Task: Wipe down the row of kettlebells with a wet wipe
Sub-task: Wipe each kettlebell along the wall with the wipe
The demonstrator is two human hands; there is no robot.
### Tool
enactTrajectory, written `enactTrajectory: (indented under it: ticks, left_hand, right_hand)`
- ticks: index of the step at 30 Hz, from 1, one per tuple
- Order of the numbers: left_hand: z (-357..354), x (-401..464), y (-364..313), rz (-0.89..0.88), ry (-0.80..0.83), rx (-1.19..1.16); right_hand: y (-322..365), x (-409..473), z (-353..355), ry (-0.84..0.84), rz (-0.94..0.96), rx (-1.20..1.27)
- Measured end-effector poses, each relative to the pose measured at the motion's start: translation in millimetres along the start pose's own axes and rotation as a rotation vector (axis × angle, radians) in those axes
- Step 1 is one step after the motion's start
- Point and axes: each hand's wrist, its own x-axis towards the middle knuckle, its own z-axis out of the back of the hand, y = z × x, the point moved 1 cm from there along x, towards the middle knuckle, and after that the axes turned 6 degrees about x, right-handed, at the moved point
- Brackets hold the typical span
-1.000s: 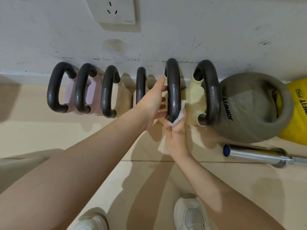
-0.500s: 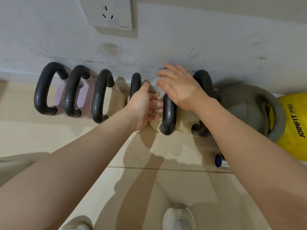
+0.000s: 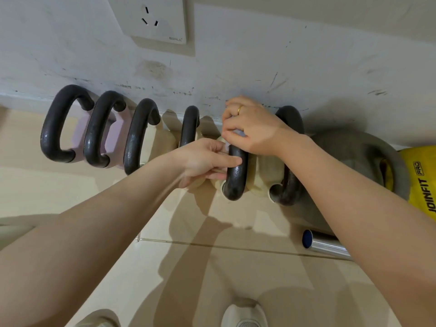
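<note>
- Head view: the right hand [image 3: 253, 128] is curled over the top of a black kettlebell handle [image 3: 237, 175], fingers pinched together on a bit of pale wet wipe [image 3: 238, 133] that barely shows between them; a gold ring [image 3: 239, 109] sits on one finger.
- At 8 o'clock from it, the left hand [image 3: 205, 160] has its fingers pressed together against the left side of that same handle, thumb lying across the bar.
- This handle belongs to a cream kettlebell [image 3: 256, 175], fifth from the left in the row along the foot of the wall [image 3: 259, 55].
- At 9 o'clock stand four more black handles; the two farthest top lilac kettlebells [image 3: 111, 140].
- At 3 o'clock come another black handle, then a grey kettlebell [image 3: 349, 152], then a yellow one [image 3: 422, 185] printed JOINFIT PRO.
- At 5 o'clock a steel bar end [image 3: 323, 244] lies on the tiled floor [image 3: 212, 279].
- At 11 o'clock a white socket [image 3: 153, 17] sits on the wall.
- At 6 o'clock a white shoe [image 3: 245, 315] shows.
</note>
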Motion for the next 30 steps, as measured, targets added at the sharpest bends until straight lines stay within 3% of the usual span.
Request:
enactTrajectory:
  ticks: [4, 8, 16, 19, 22, 30]
  left_hand:
    - [-4, -4, 3, 0.014, 0.033, 0.042]
    - [-8, -8, 13, -0.003, 0.035, 0.074]
    - [-8, -17, 17, -0.094, 0.021, 0.206]
    - [-6, -19, 20, -0.091, 0.031, 0.234]
    - [-6, -23, 23, -0.090, 0.018, 0.237]
    - [-8, -21, 17, -0.105, -0.026, 0.248]
  right_hand:
    - [-3, 11, 7, 0.022, -0.118, 0.130]
    - [-6, 13, 10, -0.042, -0.334, 0.546]
    - [15, 15, -5, -0.496, -0.941, 1.263]
    - [23, 13, -7, -0.539, -1.110, 1.458]
    - [35, 5, -7, -0.520, -1.104, 1.469]
    - [62, -14, -11, -0.421, -1.041, 1.142]
